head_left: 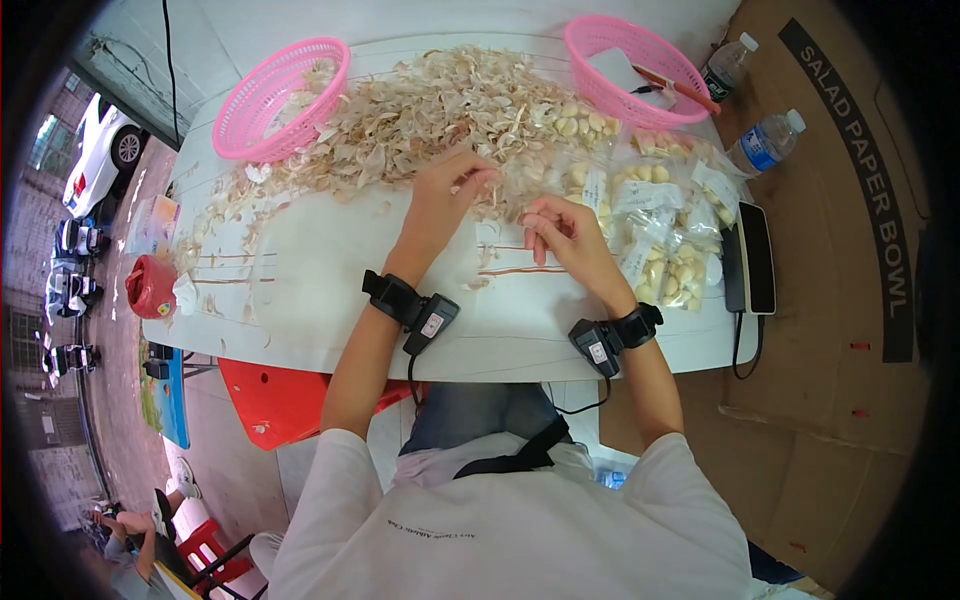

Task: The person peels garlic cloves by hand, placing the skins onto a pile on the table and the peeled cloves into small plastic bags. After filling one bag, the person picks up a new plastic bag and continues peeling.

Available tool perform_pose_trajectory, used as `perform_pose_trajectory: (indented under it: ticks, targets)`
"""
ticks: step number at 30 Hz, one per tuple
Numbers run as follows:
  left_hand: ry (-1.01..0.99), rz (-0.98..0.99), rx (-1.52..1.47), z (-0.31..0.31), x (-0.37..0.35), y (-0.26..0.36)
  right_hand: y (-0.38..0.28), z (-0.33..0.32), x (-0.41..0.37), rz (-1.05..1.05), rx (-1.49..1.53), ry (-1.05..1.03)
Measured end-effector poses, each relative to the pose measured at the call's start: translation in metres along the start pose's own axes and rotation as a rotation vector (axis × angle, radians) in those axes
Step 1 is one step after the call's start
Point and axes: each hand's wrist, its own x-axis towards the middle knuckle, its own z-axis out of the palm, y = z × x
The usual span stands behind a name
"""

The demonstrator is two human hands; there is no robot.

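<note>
My left hand (446, 198) is over the near edge of a large heap of dry garlic skins (430, 115), its thumb and fingers pinched together. What it holds, if anything, is too small to make out. To its right, my right hand (568, 236) has its fingers curled in and thumb pressed against them; its contents are hidden. The two hands are apart. Close beside my right hand lie several clear bags of peeled garlic cloves (685, 272), some with white labels. A pale translucent sheet (350, 265) covers the table left of my hands.
Two pink baskets (226, 125) (577, 50) stand at the back of the white table (500, 355). Two water bottles (760, 145) (727, 70), a phone-like device (757, 258) and a large cardboard box (830, 400) are at right. A red bag (150, 287) sits left, above a red stool (265, 400).
</note>
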Motion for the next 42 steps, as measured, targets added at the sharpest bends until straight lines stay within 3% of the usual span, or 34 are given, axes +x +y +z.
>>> perform_pose_trajectory:
  ticks: [6,10,12,15,16,18,21,24,35,42]
  targets:
    - [0.285,-0.09,-0.044,0.002,0.003,-0.014,0.01,-0.002,0.0,-0.06,-0.058,0.031]
    - [0.326,-0.071,-0.068,0.006,0.005,-0.013,0.01,-0.003,0.002,-0.024,-0.057,0.1]
    - [0.3,0.124,0.286,0.008,0.005,-0.009,0.01,-0.004,0.003,-0.001,-0.061,0.149]
    - [0.18,0.295,0.36,0.005,0.006,0.001,0.012,-0.002,0.004,-0.017,-0.01,0.182]
    - [0.18,0.295,0.36,0.004,0.006,0.006,0.01,-0.001,0.004,-0.026,0.0,0.193]
    - [-0.054,0.24,0.087,0.004,0.002,0.015,0.009,-0.001,0.003,-0.035,0.01,0.203]
    - [-0.141,0.108,-0.112,0.011,-0.004,0.024,0.008,-0.003,0.003,-0.033,-0.033,0.187]
    - [-0.146,0.128,-0.119,0.016,-0.006,0.02,0.007,0.0,0.001,-0.04,0.027,0.174]
    - [-0.167,0.014,-0.153,0.016,-0.006,0.019,0.005,-0.001,0.001,-0.119,-0.306,0.19]
    - [-0.173,-0.023,-0.199,0.016,-0.006,0.021,0.001,0.0,-0.001,-0.143,-0.354,0.21]
